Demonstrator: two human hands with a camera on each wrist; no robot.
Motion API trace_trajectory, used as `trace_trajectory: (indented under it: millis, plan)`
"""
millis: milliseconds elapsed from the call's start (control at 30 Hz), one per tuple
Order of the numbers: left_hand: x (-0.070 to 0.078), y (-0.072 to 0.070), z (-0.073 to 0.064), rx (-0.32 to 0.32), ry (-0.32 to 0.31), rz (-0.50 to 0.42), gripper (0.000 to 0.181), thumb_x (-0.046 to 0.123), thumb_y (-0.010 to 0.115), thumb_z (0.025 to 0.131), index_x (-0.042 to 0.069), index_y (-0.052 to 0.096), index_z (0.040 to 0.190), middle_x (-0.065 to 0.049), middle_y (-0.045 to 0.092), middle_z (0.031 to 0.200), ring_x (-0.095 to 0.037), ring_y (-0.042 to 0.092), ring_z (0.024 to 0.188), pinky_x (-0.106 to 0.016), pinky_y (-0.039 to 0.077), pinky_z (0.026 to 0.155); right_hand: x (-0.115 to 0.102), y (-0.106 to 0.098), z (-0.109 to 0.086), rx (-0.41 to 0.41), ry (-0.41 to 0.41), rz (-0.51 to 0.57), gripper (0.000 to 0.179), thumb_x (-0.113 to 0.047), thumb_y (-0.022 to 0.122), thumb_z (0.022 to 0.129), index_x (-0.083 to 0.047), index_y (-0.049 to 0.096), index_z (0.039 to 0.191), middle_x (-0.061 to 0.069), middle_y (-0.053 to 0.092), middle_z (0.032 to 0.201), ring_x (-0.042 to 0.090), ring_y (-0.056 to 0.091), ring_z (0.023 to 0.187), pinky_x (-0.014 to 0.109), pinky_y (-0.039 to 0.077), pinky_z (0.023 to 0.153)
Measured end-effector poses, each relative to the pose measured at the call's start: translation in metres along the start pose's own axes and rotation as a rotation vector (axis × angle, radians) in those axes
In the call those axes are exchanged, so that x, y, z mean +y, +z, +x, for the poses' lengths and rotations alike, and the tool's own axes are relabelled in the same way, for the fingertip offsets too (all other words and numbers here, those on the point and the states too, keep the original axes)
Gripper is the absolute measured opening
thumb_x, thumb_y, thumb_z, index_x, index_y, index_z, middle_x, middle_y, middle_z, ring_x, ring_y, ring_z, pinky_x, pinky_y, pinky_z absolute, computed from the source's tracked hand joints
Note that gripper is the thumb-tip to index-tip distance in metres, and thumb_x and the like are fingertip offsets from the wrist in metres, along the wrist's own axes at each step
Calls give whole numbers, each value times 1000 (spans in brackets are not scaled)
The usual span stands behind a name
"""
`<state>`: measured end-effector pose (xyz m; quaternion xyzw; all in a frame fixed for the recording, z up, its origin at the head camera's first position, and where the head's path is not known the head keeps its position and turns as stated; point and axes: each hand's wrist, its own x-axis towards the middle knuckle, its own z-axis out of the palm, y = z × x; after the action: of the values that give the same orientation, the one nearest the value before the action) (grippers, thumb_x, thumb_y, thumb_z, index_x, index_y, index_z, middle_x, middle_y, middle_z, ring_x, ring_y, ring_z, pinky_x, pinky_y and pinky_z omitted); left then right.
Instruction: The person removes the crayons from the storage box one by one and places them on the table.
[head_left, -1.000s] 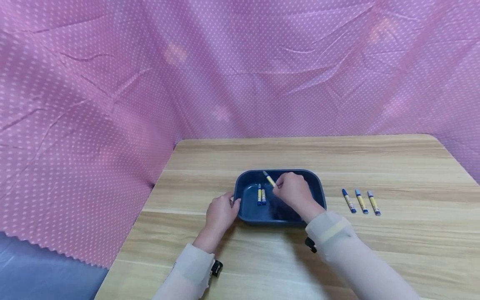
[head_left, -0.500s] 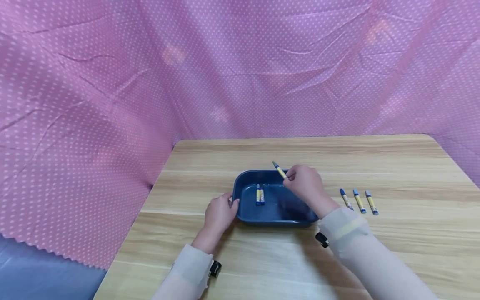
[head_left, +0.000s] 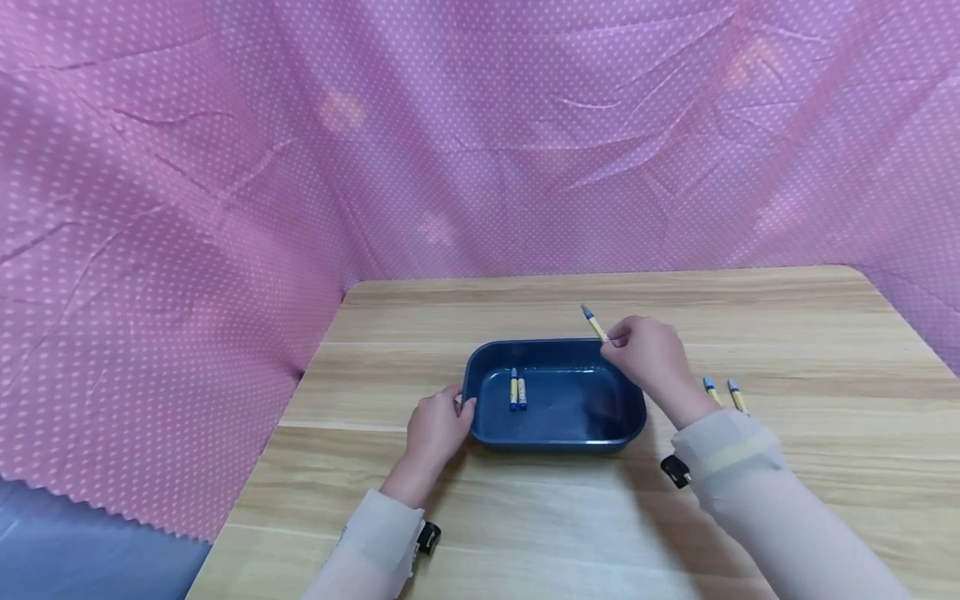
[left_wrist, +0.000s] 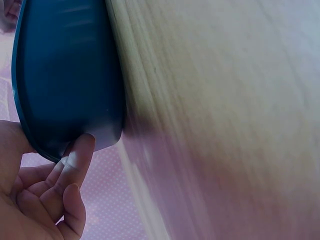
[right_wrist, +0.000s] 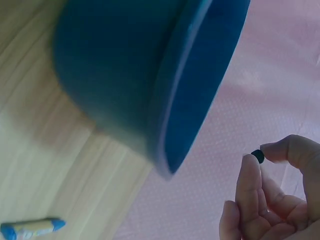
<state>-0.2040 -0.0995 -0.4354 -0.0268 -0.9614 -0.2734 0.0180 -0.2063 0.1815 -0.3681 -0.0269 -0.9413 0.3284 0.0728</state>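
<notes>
A dark blue rectangular tray (head_left: 562,404) stands on the table, with two crayons (head_left: 513,390) lying side by side in its left part. My left hand (head_left: 435,429) holds the tray's left end, thumb at the rim; in the left wrist view its fingers (left_wrist: 80,157) touch the outer wall. Above the back right corner, my right hand (head_left: 651,354) pinches a crayon (head_left: 592,321) with a yellow wrapper and dark greenish tip, tilted up to the left. Only the dark end of this crayon (right_wrist: 258,156) shows between thumb and fingers in the right wrist view.
Right of the tray, two light-blue-tipped crayons (head_left: 712,389) lie on the wooden table (head_left: 525,525), partly covered by the right forearm. A crayon (right_wrist: 32,228) also shows low in the right wrist view. Pink dotted cloth (head_left: 480,167) hangs behind the table.
My right hand has moved right and away from me, lifting the crayon out over the tray's back right corner. The right forearm now hides one table crayon. The left hand stays put.
</notes>
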Motion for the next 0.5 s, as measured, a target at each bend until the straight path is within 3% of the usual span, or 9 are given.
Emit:
trace_trajectory:
  millis: [500]
  plan:
    - [1,0,0,-7,-15,8,35,30,53,84,6,58,109,2,51,57,-11,48,48,-24,39,45,49,-27,-13,53,81,-49,22,-22,57,74,-4,63,85,4,61,72,20,54,65,31,38,53]
